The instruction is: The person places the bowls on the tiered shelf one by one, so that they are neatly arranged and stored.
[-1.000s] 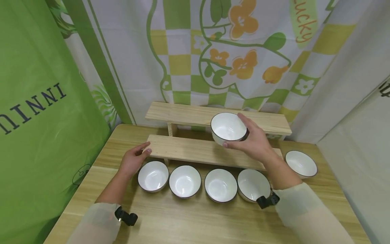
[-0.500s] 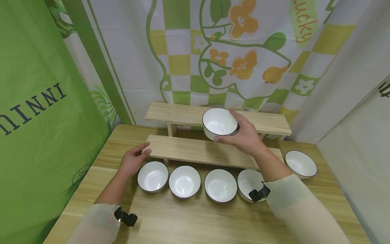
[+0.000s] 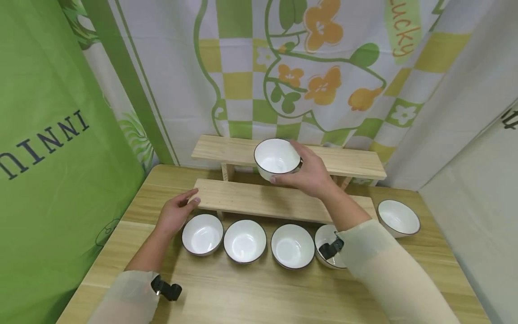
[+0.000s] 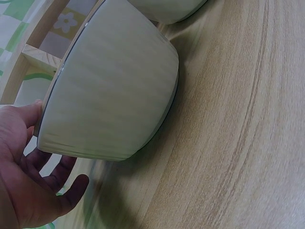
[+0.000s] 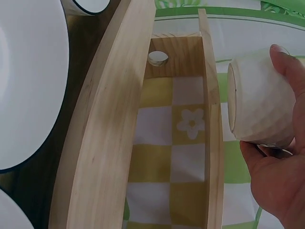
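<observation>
your right hand (image 3: 311, 175) grips the white bowl (image 3: 277, 157) above the upper shelf (image 3: 356, 162); your left hand (image 3: 176, 211), fingers relaxed, touches the lower shelf (image 3: 243, 198).

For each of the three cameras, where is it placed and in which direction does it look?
Head: above, looking forward and down at the table, two-step wooden shelf and bowls; both forearms show.
Left wrist: low at the table, facing the leftmost bowl; left hand shows.
Right wrist: beneath the hand, along the shelf; right hand holds the lifted bowl.
Shared: head and right wrist both show that lifted bowl.
</observation>
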`<state>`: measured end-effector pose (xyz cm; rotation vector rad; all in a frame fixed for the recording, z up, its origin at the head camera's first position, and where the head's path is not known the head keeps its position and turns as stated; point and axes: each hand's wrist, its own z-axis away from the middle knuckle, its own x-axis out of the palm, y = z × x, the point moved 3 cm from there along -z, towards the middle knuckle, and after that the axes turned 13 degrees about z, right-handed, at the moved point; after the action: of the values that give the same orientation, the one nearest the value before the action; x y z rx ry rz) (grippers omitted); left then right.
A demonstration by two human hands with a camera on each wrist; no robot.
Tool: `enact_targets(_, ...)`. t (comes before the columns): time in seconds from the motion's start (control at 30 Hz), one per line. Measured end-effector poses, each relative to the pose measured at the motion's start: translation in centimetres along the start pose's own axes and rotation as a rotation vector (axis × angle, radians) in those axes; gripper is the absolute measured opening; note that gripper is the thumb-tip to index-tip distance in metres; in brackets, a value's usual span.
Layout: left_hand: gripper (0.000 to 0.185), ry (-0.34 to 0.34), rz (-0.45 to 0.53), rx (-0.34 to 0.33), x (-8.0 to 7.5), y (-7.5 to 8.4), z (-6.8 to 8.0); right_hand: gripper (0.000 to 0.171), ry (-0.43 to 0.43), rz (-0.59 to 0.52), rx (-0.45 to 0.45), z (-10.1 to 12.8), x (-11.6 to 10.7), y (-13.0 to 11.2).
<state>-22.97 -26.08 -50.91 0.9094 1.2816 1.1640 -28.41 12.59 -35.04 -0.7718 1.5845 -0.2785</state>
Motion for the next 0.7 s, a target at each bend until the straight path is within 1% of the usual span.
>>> enact_targets(0.17, 0.058, 0.005, 0.018, -0.001, 0.0, 0.0, 0.1, 0.126, -0.012, 0.023, 0.014, -0.7, 0.4, -1.0)
enact_targets(0.4, 0.057, 0.003, 0.007, 0.006, 0.0, 0.1, 0.2, 0.124, -0.004, -0.023, -0.019, -1.9, 1.2, -2.1)
enact_targets(0.5, 0.057, 0.002, 0.003, 0.007, 0.0, 0.0, 0.1, 0.125, -0.002, -0.020, -0.026, -2.3, 1.6, -2.5)
enact_targets(0.7, 0.057, -0.001, 0.003, -0.003, -0.1, -0.1, 0.0, 0.122, -0.007, -0.007, -0.015, -3.3, 2.3, -3.5)
